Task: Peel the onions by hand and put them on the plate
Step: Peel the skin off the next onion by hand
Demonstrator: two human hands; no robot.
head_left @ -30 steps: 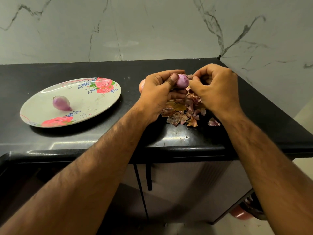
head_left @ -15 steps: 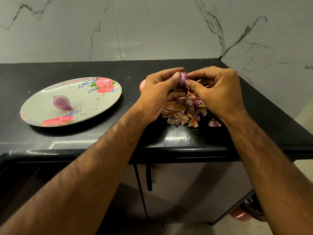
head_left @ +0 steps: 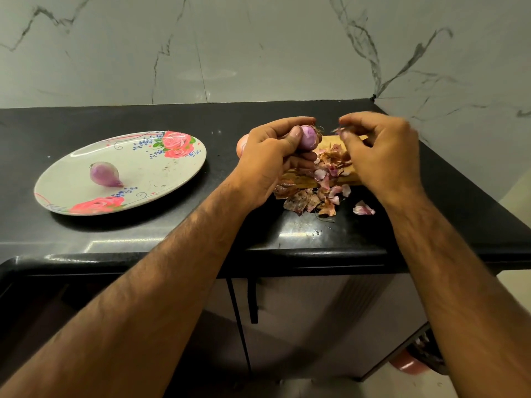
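Over the heap of peels [head_left: 319, 193] at the right of the counter [head_left: 115, 234], the left hand [head_left: 273, 156] grips a purple onion [head_left: 309, 137], fingers curled round it. Just right, the right hand [head_left: 382, 156] pinches a scrap of skin [head_left: 336, 130], blurred. Far left, one peeled onion [head_left: 104, 174] lies on the plate [head_left: 152, 170].

The bench [head_left: 143, 234] is black polished stone, glossy. The plate [head_left: 71, 179] has a smooth, shiny face with printed flowers. The plate onion [head_left: 103, 174] and the held onion [head_left: 309, 137] look smooth, softly shining. The onion skins [head_left: 313, 196] are dry, papery and matt, on a wooden-looking board [head_left: 330, 142].
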